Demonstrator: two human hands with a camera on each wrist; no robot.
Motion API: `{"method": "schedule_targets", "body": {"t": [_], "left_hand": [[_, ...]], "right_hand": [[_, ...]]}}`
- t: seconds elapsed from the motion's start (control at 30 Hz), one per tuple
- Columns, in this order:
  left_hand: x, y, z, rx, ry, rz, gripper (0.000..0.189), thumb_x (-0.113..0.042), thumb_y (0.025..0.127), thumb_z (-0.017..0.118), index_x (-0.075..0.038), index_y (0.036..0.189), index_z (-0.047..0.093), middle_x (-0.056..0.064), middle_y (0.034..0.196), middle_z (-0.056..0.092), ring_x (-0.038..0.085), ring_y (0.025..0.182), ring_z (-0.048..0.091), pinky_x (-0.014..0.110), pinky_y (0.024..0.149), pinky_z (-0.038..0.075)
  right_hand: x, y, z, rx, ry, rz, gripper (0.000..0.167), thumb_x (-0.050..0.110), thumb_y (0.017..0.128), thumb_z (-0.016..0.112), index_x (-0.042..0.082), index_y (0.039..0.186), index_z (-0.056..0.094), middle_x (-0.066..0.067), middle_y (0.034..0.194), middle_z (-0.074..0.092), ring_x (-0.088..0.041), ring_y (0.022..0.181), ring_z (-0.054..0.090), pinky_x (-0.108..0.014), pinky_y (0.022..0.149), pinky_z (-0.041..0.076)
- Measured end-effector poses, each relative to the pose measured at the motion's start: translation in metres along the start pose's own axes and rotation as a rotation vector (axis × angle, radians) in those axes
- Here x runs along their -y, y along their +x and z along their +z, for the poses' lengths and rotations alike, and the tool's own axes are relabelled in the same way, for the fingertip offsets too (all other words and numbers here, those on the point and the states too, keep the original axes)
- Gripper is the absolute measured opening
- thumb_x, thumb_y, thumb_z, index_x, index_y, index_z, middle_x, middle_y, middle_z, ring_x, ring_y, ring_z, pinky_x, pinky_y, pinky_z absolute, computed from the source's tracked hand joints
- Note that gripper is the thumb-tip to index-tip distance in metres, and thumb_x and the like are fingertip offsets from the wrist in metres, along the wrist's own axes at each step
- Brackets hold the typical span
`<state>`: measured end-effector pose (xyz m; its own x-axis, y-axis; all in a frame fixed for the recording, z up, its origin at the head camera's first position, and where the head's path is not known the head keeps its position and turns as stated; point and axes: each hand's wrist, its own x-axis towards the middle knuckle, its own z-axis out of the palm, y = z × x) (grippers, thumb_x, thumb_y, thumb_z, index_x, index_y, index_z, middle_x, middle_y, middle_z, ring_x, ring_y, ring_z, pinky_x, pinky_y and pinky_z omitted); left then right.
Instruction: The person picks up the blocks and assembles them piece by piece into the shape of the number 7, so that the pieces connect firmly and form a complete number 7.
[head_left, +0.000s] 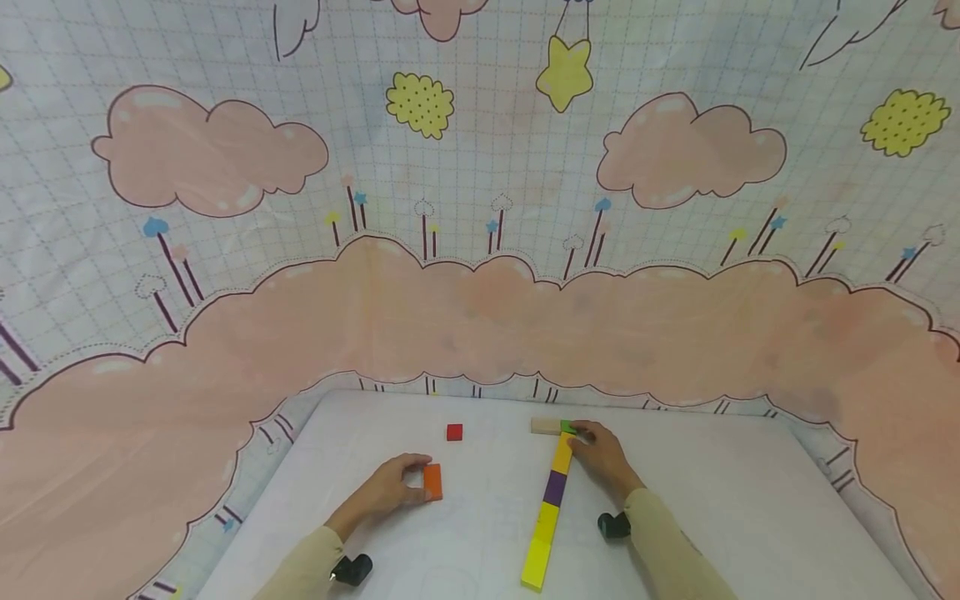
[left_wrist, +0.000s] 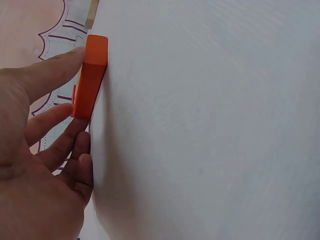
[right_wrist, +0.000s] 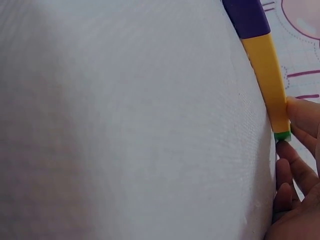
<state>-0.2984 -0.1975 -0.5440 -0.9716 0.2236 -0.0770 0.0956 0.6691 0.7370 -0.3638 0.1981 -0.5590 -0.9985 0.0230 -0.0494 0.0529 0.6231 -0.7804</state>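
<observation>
An orange block (head_left: 432, 482) is pinched between the thumb and fingers of my left hand (head_left: 392, 483); the left wrist view shows this block (left_wrist: 93, 75) standing out past the fingertips. My right hand (head_left: 602, 456) is at the far end of a slanting row of blocks, its curled fingers around a small green block (head_left: 567, 426) and its thumb against the amber block (head_left: 563, 452). Nearer along the row come a purple block (head_left: 554, 488) and a long yellow stretch (head_left: 540, 546). A pale wooden block (head_left: 545, 426) touches the green one's left side. Fingers partly hide the green block.
A small red block (head_left: 454, 432) lies on the white tabletop (head_left: 480, 533), beyond the orange one. Dark wrist devices show beside the left sleeve (head_left: 303, 567) and the right sleeve (head_left: 667, 542). A patterned cloth (head_left: 480, 325) rises behind the table.
</observation>
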Motion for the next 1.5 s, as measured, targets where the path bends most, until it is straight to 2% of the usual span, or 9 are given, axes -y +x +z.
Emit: {"method": "schedule_targets", "body": {"t": [0.13, 0.23, 0.43, 0.6, 0.8, 1.0, 1.17, 1.5], "left_hand": [[0.002, 0.000, 0.000, -0.008, 0.021, 0.018, 0.051, -0.024, 0.084, 0.077, -0.012, 0.131, 0.060, 0.011, 0.134, 0.060, 0.036, 0.130, 0.051, 0.056, 0.110, 0.037], [0.004, 0.000, -0.002, 0.002, 0.028, 0.037, 0.048, -0.019, 0.088, 0.072, -0.012, 0.133, 0.059, 0.011, 0.136, 0.059, 0.036, 0.131, 0.050, 0.055, 0.110, 0.039], [0.005, 0.006, -0.007, 0.104, 0.072, 0.057, 0.065, -0.015, 0.080, 0.080, -0.016, 0.140, 0.055, 0.012, 0.139, 0.056, 0.038, 0.132, 0.046, 0.060, 0.110, 0.036], [0.005, 0.011, -0.006, 0.133, 0.108, 0.053, 0.065, -0.019, 0.080, 0.081, -0.021, 0.140, 0.056, 0.011, 0.134, 0.057, 0.034, 0.125, 0.049, 0.061, 0.105, 0.040], [0.004, 0.012, -0.004, 0.125, 0.124, 0.069, 0.059, -0.021, 0.081, 0.081, -0.022, 0.136, 0.060, 0.010, 0.128, 0.059, 0.030, 0.118, 0.051, 0.057, 0.104, 0.043], [0.001, 0.010, -0.004, 0.118, 0.113, 0.068, 0.043, -0.017, 0.082, 0.079, -0.021, 0.123, 0.067, 0.007, 0.121, 0.062, 0.030, 0.116, 0.053, 0.059, 0.105, 0.042], [0.002, 0.009, -0.004, 0.103, 0.108, 0.071, 0.033, -0.017, 0.082, 0.079, -0.022, 0.113, 0.068, 0.004, 0.118, 0.063, 0.029, 0.115, 0.053, 0.059, 0.105, 0.040], [0.006, 0.008, -0.005, 0.070, 0.093, 0.062, 0.035, -0.024, 0.080, 0.081, -0.024, 0.112, 0.068, -0.003, 0.111, 0.062, 0.020, 0.104, 0.052, 0.048, 0.096, 0.045]], "right_hand": [[0.001, 0.000, 0.000, 0.003, 0.011, 0.020, 0.040, 0.028, 0.095, 0.062, 0.016, 0.133, 0.058, -0.014, 0.144, 0.051, -0.036, 0.135, 0.043, -0.059, 0.114, 0.031], [0.002, 0.000, 0.000, 0.001, 0.007, 0.023, 0.040, 0.028, 0.095, 0.062, 0.015, 0.133, 0.058, -0.015, 0.144, 0.052, -0.037, 0.134, 0.044, -0.060, 0.113, 0.031], [0.001, -0.001, -0.001, -0.001, 0.004, 0.026, 0.040, 0.027, 0.095, 0.062, 0.014, 0.133, 0.058, -0.015, 0.143, 0.051, -0.037, 0.134, 0.044, -0.060, 0.113, 0.032], [0.001, -0.002, -0.001, 0.007, 0.016, 0.018, 0.040, 0.027, 0.096, 0.062, 0.014, 0.133, 0.058, -0.016, 0.144, 0.051, -0.038, 0.135, 0.043, -0.060, 0.113, 0.031], [0.002, -0.003, -0.002, 0.009, 0.006, 0.008, 0.040, 0.027, 0.096, 0.062, 0.015, 0.133, 0.058, -0.016, 0.145, 0.050, -0.038, 0.134, 0.043, -0.061, 0.113, 0.031], [0.004, -0.002, -0.003, 0.013, 0.014, 0.023, 0.040, 0.028, 0.096, 0.062, 0.016, 0.134, 0.058, -0.015, 0.146, 0.049, -0.038, 0.136, 0.042, -0.061, 0.113, 0.030], [0.002, 0.000, -0.001, 0.013, 0.013, 0.034, 0.040, 0.029, 0.096, 0.062, 0.016, 0.134, 0.058, -0.015, 0.146, 0.049, -0.038, 0.136, 0.042, -0.060, 0.114, 0.030], [-0.001, 0.002, 0.001, 0.000, 0.017, 0.036, 0.039, 0.029, 0.096, 0.062, 0.017, 0.133, 0.058, -0.014, 0.145, 0.050, -0.037, 0.136, 0.042, -0.061, 0.113, 0.031]]}}
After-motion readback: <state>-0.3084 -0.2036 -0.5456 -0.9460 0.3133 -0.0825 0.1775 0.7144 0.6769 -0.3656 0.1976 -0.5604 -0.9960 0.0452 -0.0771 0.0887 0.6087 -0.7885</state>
